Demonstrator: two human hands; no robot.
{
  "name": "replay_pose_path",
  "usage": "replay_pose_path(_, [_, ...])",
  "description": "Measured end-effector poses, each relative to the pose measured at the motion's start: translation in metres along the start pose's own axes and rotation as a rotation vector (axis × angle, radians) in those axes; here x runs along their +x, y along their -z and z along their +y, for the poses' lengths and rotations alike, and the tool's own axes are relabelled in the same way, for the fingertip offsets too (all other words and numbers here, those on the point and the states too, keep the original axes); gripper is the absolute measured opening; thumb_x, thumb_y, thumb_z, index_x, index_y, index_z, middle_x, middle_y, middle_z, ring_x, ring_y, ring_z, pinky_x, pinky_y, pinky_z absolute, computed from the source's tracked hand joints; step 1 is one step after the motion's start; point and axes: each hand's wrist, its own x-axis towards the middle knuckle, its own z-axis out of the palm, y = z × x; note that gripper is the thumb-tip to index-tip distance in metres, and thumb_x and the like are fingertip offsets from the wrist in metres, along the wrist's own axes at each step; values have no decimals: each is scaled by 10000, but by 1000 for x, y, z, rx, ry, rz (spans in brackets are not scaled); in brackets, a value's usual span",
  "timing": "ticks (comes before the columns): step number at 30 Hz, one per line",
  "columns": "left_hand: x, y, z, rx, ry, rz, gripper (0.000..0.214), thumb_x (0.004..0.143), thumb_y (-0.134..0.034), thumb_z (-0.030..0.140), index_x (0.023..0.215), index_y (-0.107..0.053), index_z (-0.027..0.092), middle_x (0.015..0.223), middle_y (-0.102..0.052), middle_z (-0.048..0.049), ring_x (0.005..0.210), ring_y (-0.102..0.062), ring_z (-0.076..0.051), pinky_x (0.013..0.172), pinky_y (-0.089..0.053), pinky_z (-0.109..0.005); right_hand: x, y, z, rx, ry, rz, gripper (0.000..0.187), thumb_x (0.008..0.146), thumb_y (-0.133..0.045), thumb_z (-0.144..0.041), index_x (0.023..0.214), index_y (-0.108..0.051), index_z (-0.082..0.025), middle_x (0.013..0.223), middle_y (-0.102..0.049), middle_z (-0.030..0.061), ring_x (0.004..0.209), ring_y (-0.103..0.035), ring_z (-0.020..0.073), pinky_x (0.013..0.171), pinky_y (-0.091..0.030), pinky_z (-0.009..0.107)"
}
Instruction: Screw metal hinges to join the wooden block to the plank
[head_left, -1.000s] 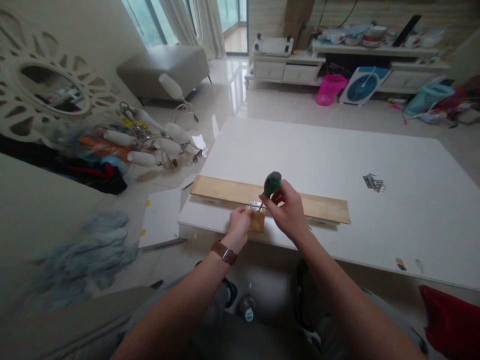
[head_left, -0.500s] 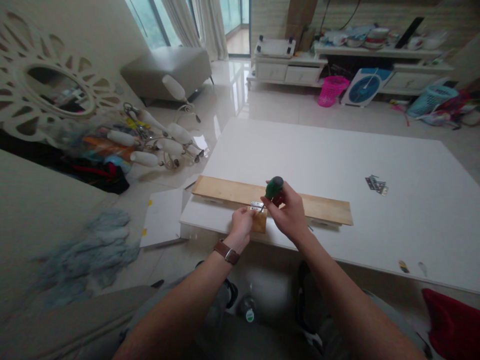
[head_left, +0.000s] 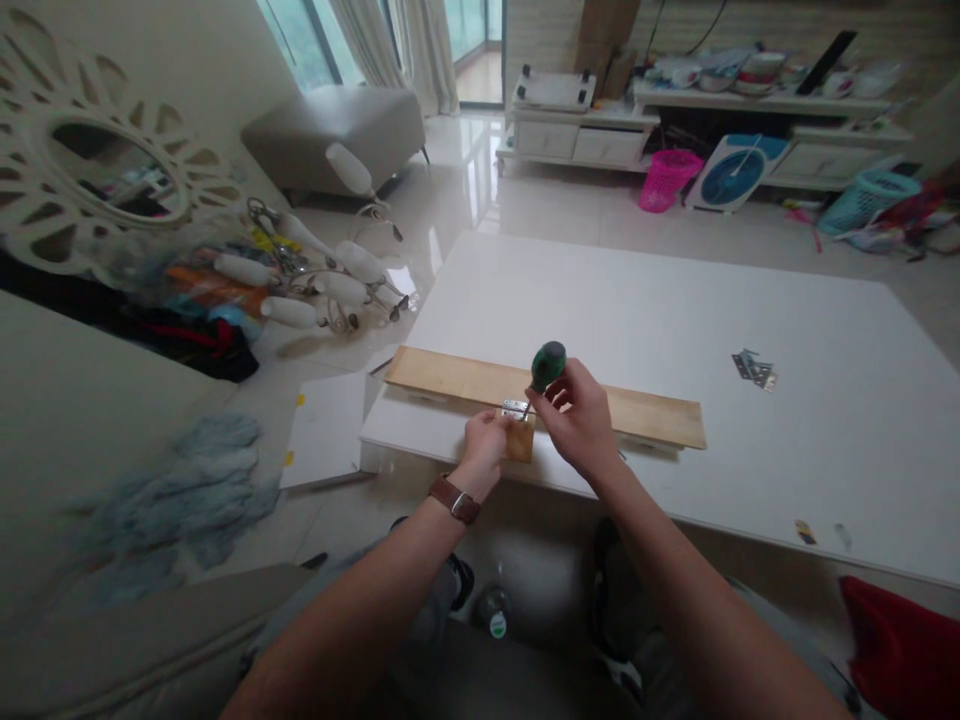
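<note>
The grip of the right hand [head_left: 583, 420] was clamped on a green screwdriver [head_left: 549, 366], its shaft slanting to a metal hinge [head_left: 515, 408] along the near edge of the long board [head_left: 450, 376]. The left hand [head_left: 484, 445] touched the small block [head_left: 520, 444] on the long board's near side; whether its grip was clamped was unclear.

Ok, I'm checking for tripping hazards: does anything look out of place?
Yes: the chandelier sits on the floor, odd for a hanging fixture, and a blue-grey cloth lies crumpled there too. Nothing stands out at the screwdriver and hinge.
</note>
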Motion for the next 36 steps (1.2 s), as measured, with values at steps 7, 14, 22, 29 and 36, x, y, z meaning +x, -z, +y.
replay_pose_path(7, [-4, -2, 6, 12, 0, 24, 135, 668, -815, 167, 749, -706, 164, 789, -744, -68, 742, -670, -207, 786, -517, -345, 2, 2, 2, -4, -61, -14, 160, 865, -644, -246, 1022, -621, -225, 859, -707, 27, 662, -628, 162, 595, -502, 315])
replay_pose_path(14, [-5, -2, 7, 16, -20, 31, 126, 664, -813, 149, 749, -720, 159, 824, -756, -83, 806, -678, -219, 830, -501, -344, 0, 4, 2, 68, -53, -59, 254, 871, -652, -245, 1121, -609, -238, 977, -745, 36, 706, -675, 167, 605, -525, 313])
replay_pose_path(22, [-3, -1, 4, 35, -21, 16, 113, 668, -796, 177, 751, -723, 152, 804, -751, -85, 774, -660, -204, 765, -487, -316, 0, 5, 7, -11, -25, -20, 225, 844, -701, -294, 1051, -673, -210, 869, -727, 42, 659, -621, 167, 601, -511, 321])
replay_pose_path(29, [-5, 0, 6, 46, -18, 34, 79, 695, -771, 145, 757, -726, 162, 806, -756, -76, 793, -661, -207, 774, -483, -312, 1, 11, 11, 4, -17, -86, 225, 873, -727, -310, 1080, -701, -227, 837, -761, 25, 611, -606, 153, 597, -495, 310])
replay_pose_path(36, [-5, -1, 6, 49, -25, 36, 108, 679, -798, 157, 726, -702, 176, 761, -734, -62, 808, -660, -216, 789, -484, -312, 4, 6, 12, -15, -16, -34, 238, 853, -746, -357, 1042, -680, -229, 853, -748, 30, 624, -626, 170, 609, -515, 344])
